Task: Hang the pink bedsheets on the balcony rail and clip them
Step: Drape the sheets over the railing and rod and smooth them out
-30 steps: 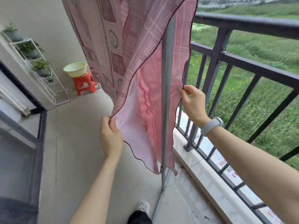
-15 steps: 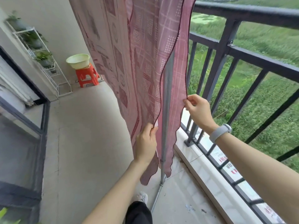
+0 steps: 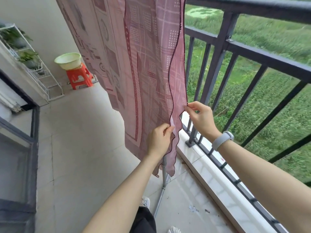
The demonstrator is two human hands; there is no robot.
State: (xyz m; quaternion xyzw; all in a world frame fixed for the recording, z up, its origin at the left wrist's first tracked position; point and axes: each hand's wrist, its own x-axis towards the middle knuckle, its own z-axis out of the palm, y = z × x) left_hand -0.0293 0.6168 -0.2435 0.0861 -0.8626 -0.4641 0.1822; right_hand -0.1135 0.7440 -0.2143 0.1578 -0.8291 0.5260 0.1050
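The floor (image 3: 80,148) stretches left of the railing (image 3: 252,46), whose dark bars stand along the right over a white curb (image 3: 210,175). The pink sheet (image 3: 143,64) hangs from above the frame, just inside the railing, its dark wavy hem reaching low near a grey pole (image 3: 164,179) that shows under it. Far left stands a white plant rack (image 3: 42,76); beside it an orange stool (image 3: 79,78) carries a pale basin (image 3: 68,60). The left hand (image 3: 159,140) has its grip clamped on the sheet's nearer edge; the right hand (image 3: 202,120), wearing a grey wristband (image 3: 222,140), pinches the edge next to the bars.
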